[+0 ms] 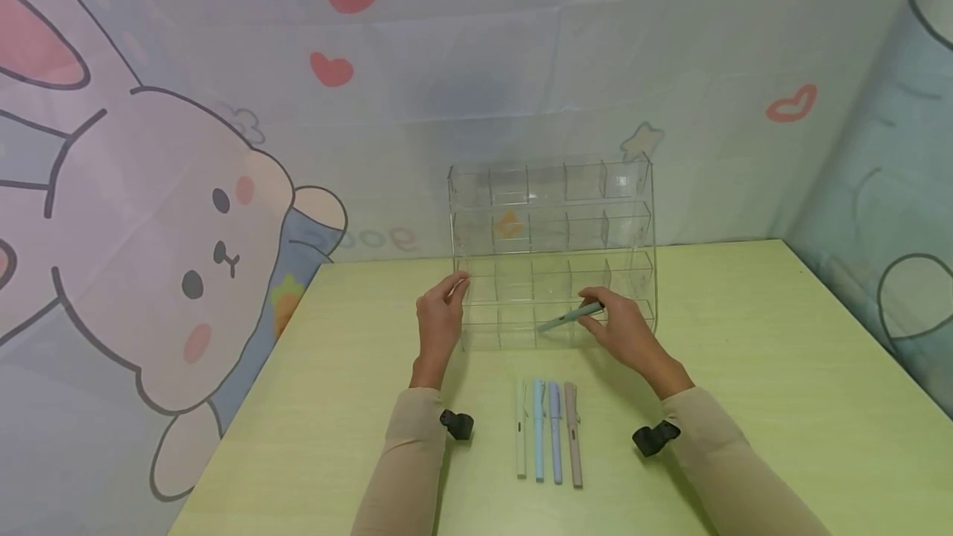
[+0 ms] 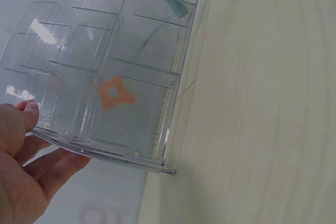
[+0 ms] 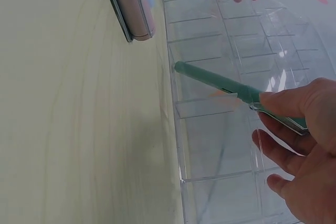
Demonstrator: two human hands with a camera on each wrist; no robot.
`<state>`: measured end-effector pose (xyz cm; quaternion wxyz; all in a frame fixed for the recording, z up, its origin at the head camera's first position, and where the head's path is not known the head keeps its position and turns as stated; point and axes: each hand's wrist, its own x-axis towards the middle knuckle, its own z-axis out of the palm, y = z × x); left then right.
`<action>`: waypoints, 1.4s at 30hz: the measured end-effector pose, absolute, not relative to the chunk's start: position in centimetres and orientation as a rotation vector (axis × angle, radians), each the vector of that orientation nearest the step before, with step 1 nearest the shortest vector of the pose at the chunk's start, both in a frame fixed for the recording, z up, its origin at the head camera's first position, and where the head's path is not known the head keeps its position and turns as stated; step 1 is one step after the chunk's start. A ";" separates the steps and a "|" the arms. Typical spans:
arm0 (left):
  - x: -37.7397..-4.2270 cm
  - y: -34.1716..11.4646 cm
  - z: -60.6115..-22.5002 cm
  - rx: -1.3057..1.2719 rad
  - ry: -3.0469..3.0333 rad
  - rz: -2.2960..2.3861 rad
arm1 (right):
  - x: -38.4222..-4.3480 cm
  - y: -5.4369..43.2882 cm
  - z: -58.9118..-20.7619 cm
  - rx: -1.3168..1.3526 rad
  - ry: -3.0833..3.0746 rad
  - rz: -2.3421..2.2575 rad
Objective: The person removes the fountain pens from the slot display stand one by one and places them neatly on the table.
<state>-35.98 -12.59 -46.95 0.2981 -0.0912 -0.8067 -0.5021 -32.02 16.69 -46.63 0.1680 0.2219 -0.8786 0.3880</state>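
A clear plastic tiered display rack [image 1: 551,294], divided into small compartments, stands upright on the table. My left hand [image 1: 441,317] grips its left side edge, thumb in front and fingers behind in the left wrist view. Between thumb and fingers my right hand [image 1: 621,325] pinches a dark green pen [image 1: 567,318] by its clip end. The pen slants down to the left, its far end [image 3: 181,67] at the lowest tier, near the middle compartment. Whether that end touches the rack I cannot tell.
In front of the rack lie a pale green pen [image 1: 521,428], a light blue pen [image 1: 539,430], a lavender pen [image 1: 555,433] and a mauve-brown pen [image 1: 572,435], side by side. A printed cloth [image 1: 476,40] hangs behind the yellow-green table [image 1: 744,370].
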 end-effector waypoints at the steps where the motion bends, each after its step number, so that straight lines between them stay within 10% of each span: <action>1: -36.0 -12.6 -46.9 -0.242 -2.144 -1.339 | -32.0 16.7 -46.6 0.629 -2.491 1.109; 42: -36.3 -12.5 -47.2 -0.248 -2.130 -1.341 | -29.2 16.9 -40.7 0.488 -2.071 1.452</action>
